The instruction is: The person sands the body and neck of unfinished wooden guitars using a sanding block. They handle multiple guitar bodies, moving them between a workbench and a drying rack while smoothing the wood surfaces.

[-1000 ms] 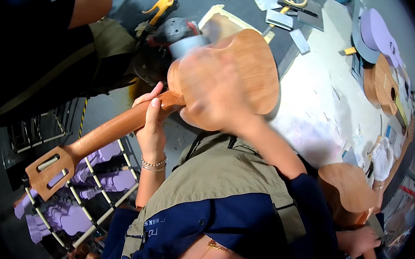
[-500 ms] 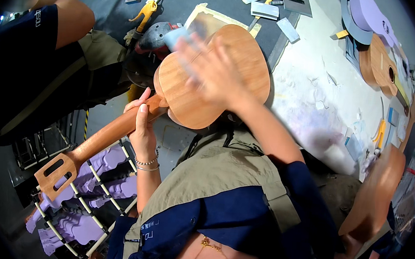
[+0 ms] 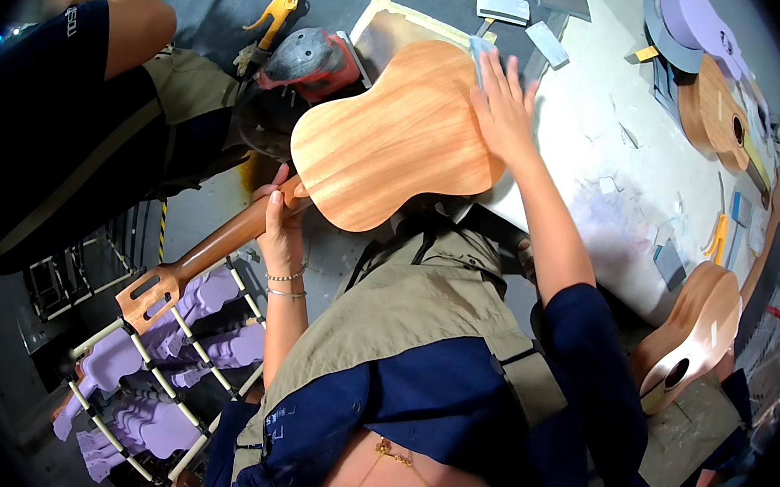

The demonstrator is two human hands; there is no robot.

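Observation:
A bare wooden ukulele (image 3: 395, 137) lies back side up in front of me, its slotted headstock (image 3: 150, 297) pointing to the lower left. My left hand (image 3: 282, 229) is closed round the neck close to the body, thumb on top. At the body's far right edge is my right hand (image 3: 506, 110), with its fingers stretched and slightly spread. Beneath those fingers is a light blue sanding pad (image 3: 478, 55), mostly covered by the hand and resting at the rim of the wood.
A grey and red power sander (image 3: 311, 62) and a yellow air gun (image 3: 278, 16) lie left of the ukulele. Sanding blocks (image 3: 547, 44) lie on the bench. A co-worker's arm (image 3: 137, 36) is at the left; another ukulele (image 3: 693, 335) is at right. Lilac bodies (image 3: 165, 428) hang on a rack.
My right hand has swept with the pad from the body's upper left to its far right edge. The headstock has shifted right and up. The ukulele at right has turned, showing its soundhole.

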